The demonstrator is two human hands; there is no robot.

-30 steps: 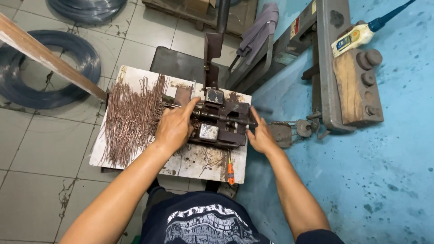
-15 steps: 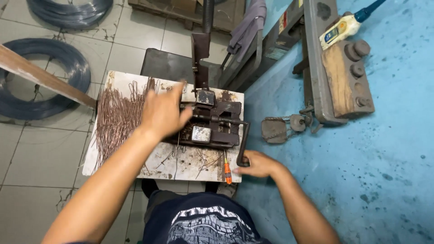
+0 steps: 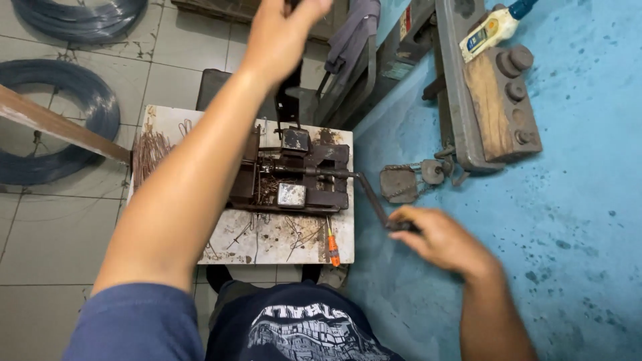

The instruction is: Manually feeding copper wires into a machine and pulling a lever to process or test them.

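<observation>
Your left hand [image 3: 284, 30] has gone up off the rusty metal bending machine [image 3: 294, 179] on the white worktop [image 3: 267, 241], fingers curled around the dark upright lever. Your right hand [image 3: 441, 241] grips the machine's thin metal crank handle [image 3: 374, 200] beside the worktop.

Bright, even light from overhead; shadows are soft and short under the tabletop [image 3: 281, 244]. The right hand [image 3: 441, 241] is smeared by motion blur, the raised left hand [image 3: 284, 33] slightly soft. Wide-angle bending shows at the edges.
</observation>
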